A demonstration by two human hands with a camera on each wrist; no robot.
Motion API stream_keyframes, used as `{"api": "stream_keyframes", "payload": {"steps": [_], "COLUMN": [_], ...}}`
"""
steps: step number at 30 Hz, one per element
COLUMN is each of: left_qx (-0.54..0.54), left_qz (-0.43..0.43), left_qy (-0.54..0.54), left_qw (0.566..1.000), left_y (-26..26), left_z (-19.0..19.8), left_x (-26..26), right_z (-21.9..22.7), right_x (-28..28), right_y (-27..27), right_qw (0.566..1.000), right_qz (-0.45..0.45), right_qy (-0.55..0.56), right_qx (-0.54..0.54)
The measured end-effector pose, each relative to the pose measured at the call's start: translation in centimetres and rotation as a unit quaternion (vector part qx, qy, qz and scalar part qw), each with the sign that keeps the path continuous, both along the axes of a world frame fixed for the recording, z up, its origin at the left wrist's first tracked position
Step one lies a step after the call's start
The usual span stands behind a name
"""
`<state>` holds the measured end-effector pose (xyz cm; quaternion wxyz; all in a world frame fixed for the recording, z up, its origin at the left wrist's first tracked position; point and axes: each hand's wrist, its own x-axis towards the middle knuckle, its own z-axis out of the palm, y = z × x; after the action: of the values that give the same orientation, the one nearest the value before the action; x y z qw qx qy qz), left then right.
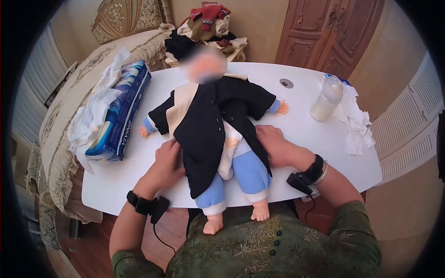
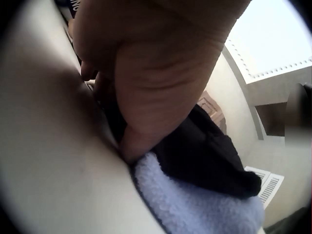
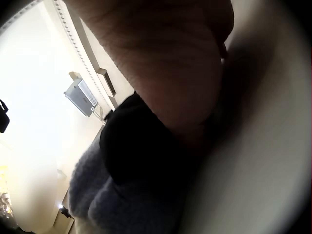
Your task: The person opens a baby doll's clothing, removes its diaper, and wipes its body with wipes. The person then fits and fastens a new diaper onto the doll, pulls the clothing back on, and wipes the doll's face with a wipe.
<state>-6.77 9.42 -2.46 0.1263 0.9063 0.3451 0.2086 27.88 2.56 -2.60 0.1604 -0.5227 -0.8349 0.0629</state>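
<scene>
A baby doll [image 1: 252, 178] in light blue clothes lies on its back on the white table [image 1: 301, 180], feet past the near edge. A black jacket [image 1: 200, 143] with a cream collar is on its arms and hangs open over a white diaper-like garment [image 1: 232, 139]. My left hand [image 1: 163, 164] is at the jacket's left edge, thumb tucked against the cloth. On the opposite side, my right hand [image 1: 274, 144] meets the other front edge, its fingertips hidden behind the cloth. Both wrist views show black cloth and fuzzy blue fabric [image 2: 195, 207] beside the hand. I cannot tell whether the fingers pinch the cloth.
A blue pack [image 1: 123, 116] with white tissues on top stands at the table's left. On the right are a baby bottle [image 1: 327, 99] and crumpled tissues [image 1: 354, 118]. Behind the table, clothes [image 1: 206, 25] are piled up; a bed [image 1: 74, 74] flanks its left side.
</scene>
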Motion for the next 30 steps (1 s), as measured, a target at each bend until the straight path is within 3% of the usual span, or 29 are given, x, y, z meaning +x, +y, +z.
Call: {"api": "stream_keyframes", "payload": {"steps": [6,8,12,14,16,18,20,23,24,26,29,30], "left_qx": [0.024,-0.033,-0.054,-0.157,-0.161,-0.162,-0.219,-0.184,-0.185,-0.300,-0.346,-0.284], "left_qz": [-0.041,-0.017,-0.117,-0.141,-0.160,-0.178,-0.169,-0.124,-0.125,-0.200,-0.200,-0.216], "left_qy": [0.033,0.032,-0.007,0.072,0.074,0.076,0.245,0.270,0.269,0.142,0.059,0.068], "left_qw": [0.998,0.999,0.992,0.975,0.971,0.968,0.929,0.937,0.937,0.922,0.915,0.932], "left_y": [2.0,2.8,0.9,0.6,-0.5,-1.5,-2.4,-4.3,-4.4,-4.5,-5.1,-4.6], "left_z": [-0.2,-0.6,4.3,5.0,6.3,7.8,8.6,8.1,8.4,9.1,10.4,10.1], "left_x": [1.5,0.9,1.5,0.9,0.5,-0.1,-1.2,-2.6,-2.7,-2.7,-1.6,-1.6], "right_z": [-0.1,1.3,2.2,2.5,3.6,5.9,8.3,10.7,10.9,10.8,9.9,9.7], "right_x": [-1.2,-1.5,-1.7,-1.7,-1.6,-1.2,-0.1,1.2,1.5,2.1,2.0,1.9], "right_y": [1.2,0.4,-1.2,-2.3,-3.4,-4.7,-6.2,-7.8,-8.1,-8.4,-8.3,-8.2], "right_qw": [0.999,0.999,0.998,0.994,0.988,0.974,0.971,0.962,0.959,0.954,0.953,0.955], "right_qz": [0.013,-0.003,-0.043,-0.066,-0.089,-0.089,-0.056,-0.030,-0.037,-0.039,-0.006,0.027], "right_qy": [0.013,-0.005,0.017,0.062,0.107,0.097,0.069,0.008,-0.025,-0.025,-0.032,-0.036], "right_qx": [0.046,0.034,-0.038,-0.052,-0.068,-0.183,-0.223,-0.271,-0.279,-0.295,-0.302,-0.293]}}
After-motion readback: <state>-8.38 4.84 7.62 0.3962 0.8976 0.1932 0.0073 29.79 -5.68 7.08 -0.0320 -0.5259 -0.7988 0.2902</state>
